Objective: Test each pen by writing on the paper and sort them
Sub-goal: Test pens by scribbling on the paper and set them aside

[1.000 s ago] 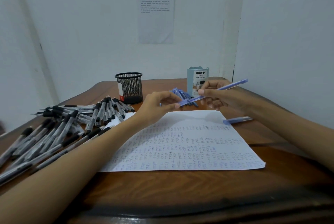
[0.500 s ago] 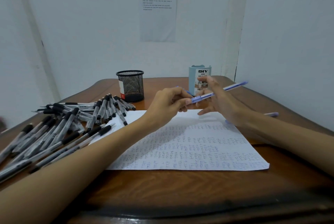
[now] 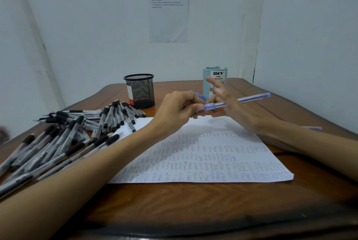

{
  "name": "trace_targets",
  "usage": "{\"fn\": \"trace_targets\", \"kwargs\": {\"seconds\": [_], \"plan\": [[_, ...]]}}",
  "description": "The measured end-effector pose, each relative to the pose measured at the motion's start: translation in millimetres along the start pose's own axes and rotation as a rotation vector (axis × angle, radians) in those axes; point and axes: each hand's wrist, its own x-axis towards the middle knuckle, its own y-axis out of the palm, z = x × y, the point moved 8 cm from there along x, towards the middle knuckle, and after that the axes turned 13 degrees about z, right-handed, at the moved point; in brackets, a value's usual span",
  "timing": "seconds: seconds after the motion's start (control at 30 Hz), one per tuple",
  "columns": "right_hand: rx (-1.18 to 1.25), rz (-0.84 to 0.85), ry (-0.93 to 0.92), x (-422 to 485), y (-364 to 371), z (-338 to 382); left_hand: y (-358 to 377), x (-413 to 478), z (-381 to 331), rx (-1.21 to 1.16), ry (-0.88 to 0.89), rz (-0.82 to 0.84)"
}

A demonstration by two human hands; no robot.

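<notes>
The blue pen is hanging above the far edge of the paper, which is carrying rows of small scribbles. The left grip is pinching its capped end, and the barrel is crossing the right grip, whose fingers are stretching out straight. Just behind both grips a pale cup is showing "DIY DESK ORGANIZER". A black mesh cup is standing beyond the left grip. Black-capped pens are lying heaped on the counter left of it.
</notes>
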Motion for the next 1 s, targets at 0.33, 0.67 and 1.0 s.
{"fn": "trace_targets", "kwargs": {"seconds": [0.33, 0.67, 1.0], "plan": [[0.130, -0.276, -0.026, -22.2, -31.0, 19.7, -34.1, 3.0, 34.7, -0.020, -0.078, 0.018], [-0.186, -0.258, 0.047, -5.9, -30.6, 29.2, -64.8, -5.2, 62.8, 0.218, -0.218, -0.074], [-0.903, -0.303, -0.030, 72.5, -32.9, 4.7, -18.1, -8.7, 65.1, 0.661, -0.213, 0.306]]}}
